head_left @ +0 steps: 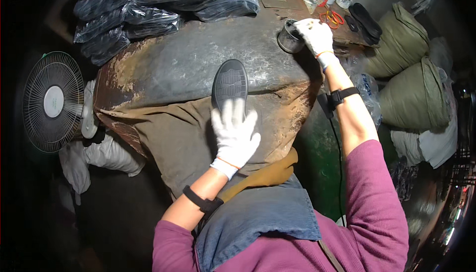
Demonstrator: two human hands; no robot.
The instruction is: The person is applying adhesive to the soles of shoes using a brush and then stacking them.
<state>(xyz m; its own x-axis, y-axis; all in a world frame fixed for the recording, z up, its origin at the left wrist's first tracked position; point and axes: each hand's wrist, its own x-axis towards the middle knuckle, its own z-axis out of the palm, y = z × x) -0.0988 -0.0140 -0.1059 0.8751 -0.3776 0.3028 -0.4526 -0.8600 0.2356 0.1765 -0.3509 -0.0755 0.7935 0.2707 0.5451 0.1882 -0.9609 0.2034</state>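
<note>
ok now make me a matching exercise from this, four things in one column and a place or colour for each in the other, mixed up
Things
1. Left hand
2. Right hand
3. Fan
4. Scissors

Places and colours
A. far left of the picture
B. at the dark pot
C. partly orange
D. at the near end of the dark sole

Right pairs: 1-D, 2-B, 3-A, 4-C

White gloves [232, 148] with an orange line [228, 162] at each wrist cover my left grip [235, 134] and right grip [316, 36]; black straps [194, 197] band my forearms [358, 120], a thin black cable [339, 158] hangs at the right one, and stitched blue denim [263, 212] overlies my ribbed magenta top [374, 187]
</note>
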